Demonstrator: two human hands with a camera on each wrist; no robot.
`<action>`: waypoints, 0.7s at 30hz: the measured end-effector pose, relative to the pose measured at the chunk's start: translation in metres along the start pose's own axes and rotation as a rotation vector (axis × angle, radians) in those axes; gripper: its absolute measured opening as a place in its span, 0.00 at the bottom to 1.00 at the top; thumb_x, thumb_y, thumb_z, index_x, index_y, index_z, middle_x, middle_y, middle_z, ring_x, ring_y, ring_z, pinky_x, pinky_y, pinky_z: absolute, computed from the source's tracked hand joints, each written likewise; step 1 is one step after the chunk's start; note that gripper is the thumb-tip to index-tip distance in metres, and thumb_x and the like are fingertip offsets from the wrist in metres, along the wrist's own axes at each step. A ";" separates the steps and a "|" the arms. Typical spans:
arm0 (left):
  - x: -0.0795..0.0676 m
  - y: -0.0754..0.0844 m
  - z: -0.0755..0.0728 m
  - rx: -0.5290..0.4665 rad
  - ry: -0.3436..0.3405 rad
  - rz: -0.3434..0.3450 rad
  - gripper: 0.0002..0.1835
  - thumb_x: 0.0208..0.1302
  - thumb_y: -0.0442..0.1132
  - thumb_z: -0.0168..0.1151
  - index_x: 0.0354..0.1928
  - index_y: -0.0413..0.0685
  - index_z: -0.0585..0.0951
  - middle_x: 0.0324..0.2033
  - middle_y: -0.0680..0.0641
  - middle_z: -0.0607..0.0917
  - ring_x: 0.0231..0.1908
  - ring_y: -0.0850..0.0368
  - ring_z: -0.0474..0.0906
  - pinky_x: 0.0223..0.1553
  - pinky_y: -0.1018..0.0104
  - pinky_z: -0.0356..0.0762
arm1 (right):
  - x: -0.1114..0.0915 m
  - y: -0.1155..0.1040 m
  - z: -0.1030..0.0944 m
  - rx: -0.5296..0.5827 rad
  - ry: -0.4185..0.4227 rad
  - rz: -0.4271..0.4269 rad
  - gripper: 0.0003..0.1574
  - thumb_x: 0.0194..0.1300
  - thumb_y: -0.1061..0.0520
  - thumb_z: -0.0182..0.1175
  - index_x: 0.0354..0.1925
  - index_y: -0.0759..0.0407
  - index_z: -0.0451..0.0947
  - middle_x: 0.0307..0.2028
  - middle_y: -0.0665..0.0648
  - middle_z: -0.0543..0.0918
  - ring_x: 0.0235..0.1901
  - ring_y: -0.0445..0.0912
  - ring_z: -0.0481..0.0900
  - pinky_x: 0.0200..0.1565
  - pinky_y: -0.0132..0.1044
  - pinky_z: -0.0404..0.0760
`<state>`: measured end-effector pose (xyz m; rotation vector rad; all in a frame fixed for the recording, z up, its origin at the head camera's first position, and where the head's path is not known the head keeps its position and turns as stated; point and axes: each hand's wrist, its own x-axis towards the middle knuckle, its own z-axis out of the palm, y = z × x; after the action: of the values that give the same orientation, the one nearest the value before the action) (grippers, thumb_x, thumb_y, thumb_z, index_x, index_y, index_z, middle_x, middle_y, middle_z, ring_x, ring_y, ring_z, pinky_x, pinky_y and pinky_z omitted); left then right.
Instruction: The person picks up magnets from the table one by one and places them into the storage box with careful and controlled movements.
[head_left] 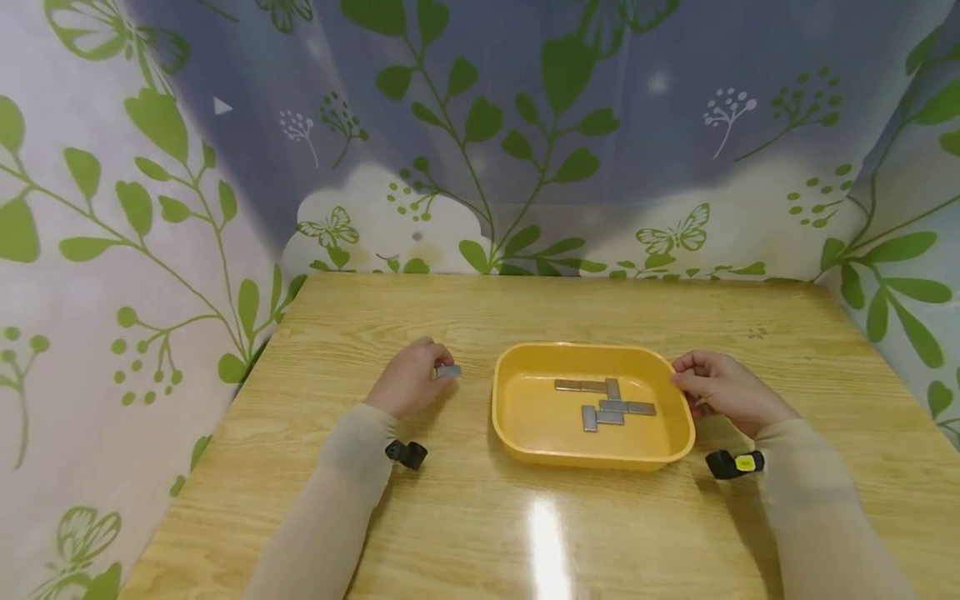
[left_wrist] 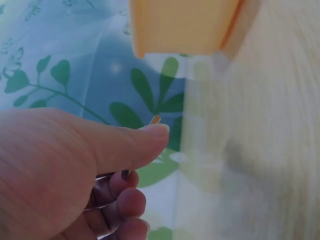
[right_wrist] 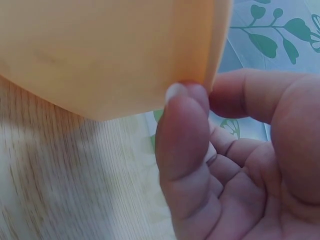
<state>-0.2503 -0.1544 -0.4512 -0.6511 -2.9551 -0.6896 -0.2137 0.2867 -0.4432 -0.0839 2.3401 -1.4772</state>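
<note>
Between thumb and fingers, my left hand (head_left: pixel 411 377) pinches a small grey rectangular metal block (head_left: pixel 448 371), held to the left of a yellow plastic tub (head_left: pixel 592 458). In the left wrist view the thumb covers most of that block (left_wrist: pixel 156 119). My right hand (head_left: pixel 731 390) grips the tub's right rim, one finger inside and the thumb at the edge in the right wrist view. On the tub's floor lie several similar flat metal blocks (head_left: pixel 611 417), some touching end to side in a branching pattern. Two at the back look browner than the rest.
The tub stands on a light wooden table (head_left: pixel 450 517). A curtain (head_left: pixel 480 150) printed with leaves and butterflies hangs behind and at both sides of it. Black wrist devices (head_left: pixel 407 455) sit on both sleeves. Light glares off the tabletop in front of the tub.
</note>
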 end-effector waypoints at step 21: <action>0.006 0.050 -0.029 0.080 0.010 0.183 0.10 0.60 0.40 0.69 0.40 0.44 0.82 0.35 0.49 0.78 0.37 0.57 0.74 0.42 0.63 0.75 | 0.000 -0.001 0.000 -0.012 -0.007 -0.023 0.24 0.74 0.54 0.50 0.56 0.74 0.62 0.36 0.61 0.76 0.31 0.46 0.75 0.32 0.41 0.81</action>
<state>-0.2366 -0.1234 -0.4038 -0.8934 -2.8489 -0.5547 -0.2139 0.2867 -0.4426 -0.1188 2.3504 -1.4710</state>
